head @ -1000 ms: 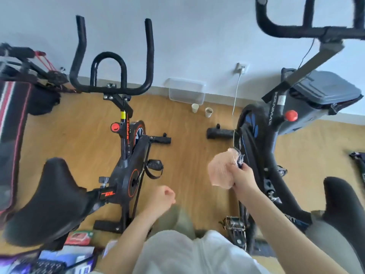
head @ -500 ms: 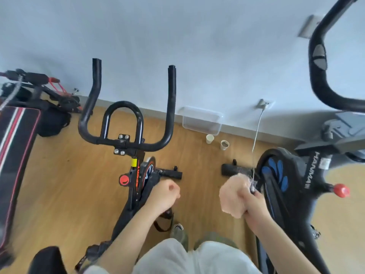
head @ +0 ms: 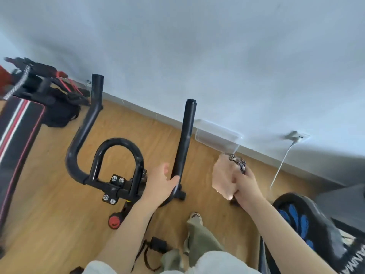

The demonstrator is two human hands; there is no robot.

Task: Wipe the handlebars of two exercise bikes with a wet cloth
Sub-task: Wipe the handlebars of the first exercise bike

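We are grasping the cloth (head: 223,178) in our right hand (head: 245,187), while at its 9 o'clock our released left hand (head: 161,185) is touching the handlebars (head: 185,135).

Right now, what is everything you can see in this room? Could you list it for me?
wall: one, pale, across the top
floor: one, wood-brown, underfoot
handlebars: one set, black, centre left
knob: one, red, below the handlebars
second bike: one, black with blue marks, lower right
cloth: one, pink, bunched, right of the handlebars
tub: one, clear, on the floor by the wall
socket: one, white with a white cable, low on the wall
bench: one, black with red and white stripes, left edge
left hand: fingers touching the handlebars' right bend
right hand: holding the cloth
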